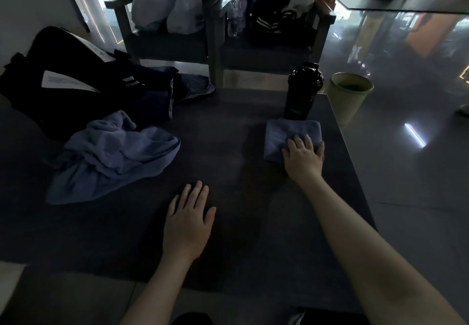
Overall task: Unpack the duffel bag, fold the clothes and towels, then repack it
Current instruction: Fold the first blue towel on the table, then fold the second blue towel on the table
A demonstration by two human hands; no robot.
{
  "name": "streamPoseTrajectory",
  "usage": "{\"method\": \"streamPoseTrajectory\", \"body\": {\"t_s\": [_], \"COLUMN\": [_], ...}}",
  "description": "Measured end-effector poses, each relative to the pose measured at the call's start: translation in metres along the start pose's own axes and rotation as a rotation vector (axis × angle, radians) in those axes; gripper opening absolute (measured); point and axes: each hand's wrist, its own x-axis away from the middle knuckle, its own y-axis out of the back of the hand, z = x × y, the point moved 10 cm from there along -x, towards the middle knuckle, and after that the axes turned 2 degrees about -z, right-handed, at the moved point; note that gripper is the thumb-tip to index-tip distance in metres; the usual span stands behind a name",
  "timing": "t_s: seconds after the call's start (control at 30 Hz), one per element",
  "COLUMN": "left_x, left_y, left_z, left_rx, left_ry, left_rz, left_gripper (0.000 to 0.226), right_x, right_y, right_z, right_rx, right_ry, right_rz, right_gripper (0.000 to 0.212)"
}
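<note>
Head view: right hand (303, 158) lies flat, fingers straight, on folded towel (286, 135) beside black bottle (303, 91). Left hand (187, 223) flat on table (228, 134). Duffel bag (63, 81) far left, crumpled towel (111, 157) beside it.

head cam | wide-angle | faces forward and down | close above table (223, 134) | single view

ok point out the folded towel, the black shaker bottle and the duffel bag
folded towel (284, 134), head view, uncovered top face
black shaker bottle (300, 96), head view, middle of body
duffel bag (25, 96), head view, black side panel
</note>
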Motion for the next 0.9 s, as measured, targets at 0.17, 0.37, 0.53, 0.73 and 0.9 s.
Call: {"method": "streamPoseTrajectory", "body": {"t_s": [0.17, 0.37, 0.53, 0.73, 0.9], "left_x": [0.001, 0.0, 0.003, -0.014, -0.033], "left_y": [0.002, 0.004, 0.015, 0.085, 0.14], "left_z": [-0.001, 0.0, 0.001, 0.058, 0.144], "left_rx": [0.009, 0.1, 0.238, 0.176, 0.212], "left_ry": [0.001, 0.011, 0.002, 0.074, 0.544], "left_rz": [0.004, -0.006, -0.083, -0.419, -0.583], "left_gripper": [0.08, 0.054, 0.046, 0.039, 0.067], "right_x": [0.046, 0.12, 0.13, 0.13, 0.131], "right_y": [0.028, -0.016, -0.024, -0.025, -0.027], "right_z": [0.043, 0.113, 0.119, 0.121, 0.121], "right_rx": [-0.22, -0.37, -0.225, -0.208, -0.192], "right_ry": [0.091, 0.165, 0.182, 0.179, 0.176], "right_rz": [-0.225, -0.009, -0.015, -0.005, 0.009], "right_gripper": [0.045, 0.047, 0.051, 0.052, 0.052]}}
